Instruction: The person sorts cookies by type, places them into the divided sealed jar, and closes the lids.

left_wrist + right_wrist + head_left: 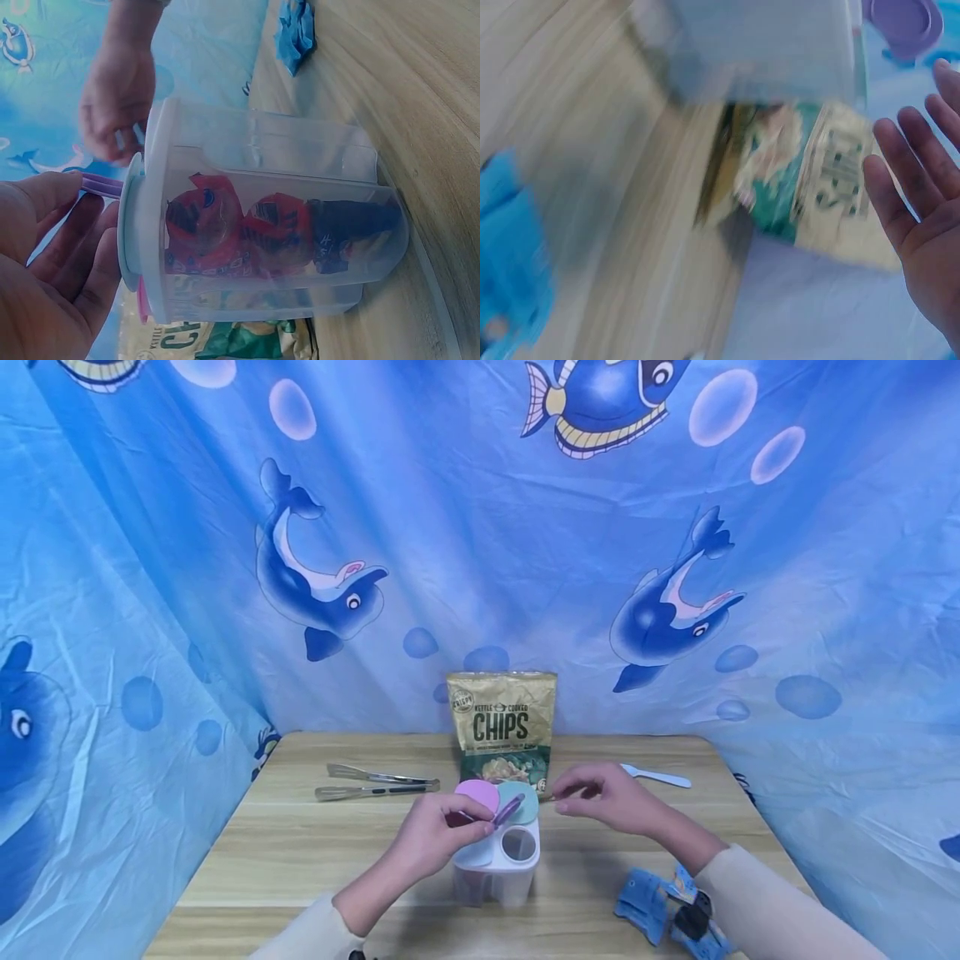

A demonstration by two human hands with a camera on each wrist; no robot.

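My left hand pinches a small purple round lid by its edge, tilted above the storage container. That clear plastic container has a white top with a pink lid, a teal lid and one uncovered round opening. Red wrapped packets and a dark blue one show through its wall. To the right of the container, my right hand hovers with nothing in it, its fingers loosely extended in the right wrist view.
Behind the container stands a gold and green chips bag. Metal tongs lie to the left, a white utensil to the right. Crumpled blue wrappers lie near the right forearm. A blue curtain hangs behind the wooden table.
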